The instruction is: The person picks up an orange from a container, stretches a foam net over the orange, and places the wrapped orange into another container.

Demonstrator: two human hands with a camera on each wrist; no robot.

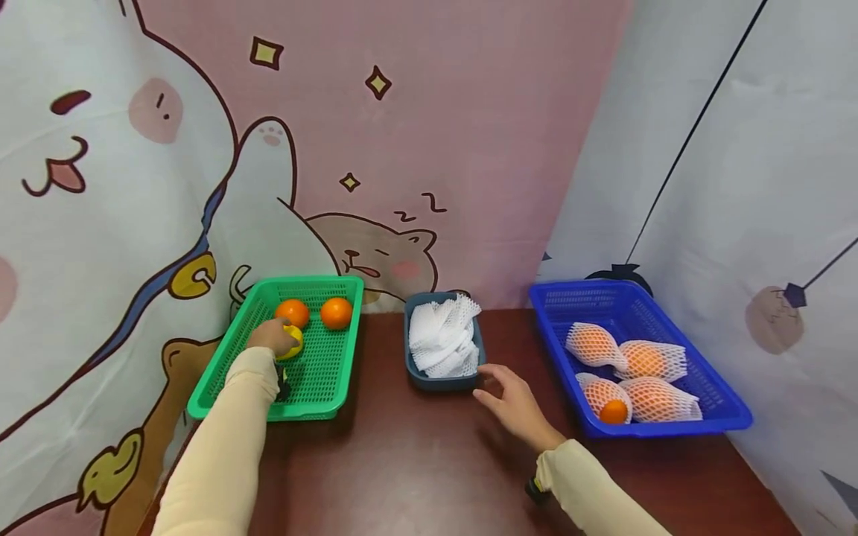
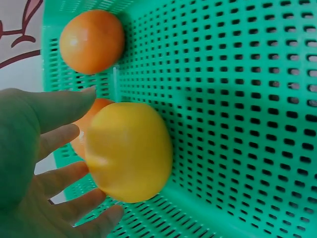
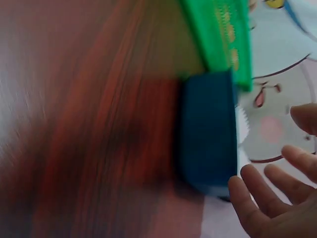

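Observation:
My left hand (image 1: 270,336) reaches into the green basket (image 1: 338,387). Its spread fingers (image 2: 74,208) lie right at the side of a smooth yellow fruit (image 2: 130,153), with the thumb held off above it. Two oranges sit farther back in that basket, one orange (image 1: 337,313) at the right and another orange (image 1: 293,313) behind the yellow fruit. By the front right corner of a small dark blue box (image 1: 442,384) is my right hand (image 1: 512,406), fingers loosely bent and holding nothing. White foam net sleeves (image 1: 442,335) fill this box.
On the right stands a blue basket (image 1: 727,402) with several fruits in white foam nets (image 1: 593,345); a small bare orange fruit (image 1: 613,412) lies on a netted one. Everything rests on a dark brown table (image 1: 415,461), backed by a cartoon-printed cloth (image 1: 469,149).

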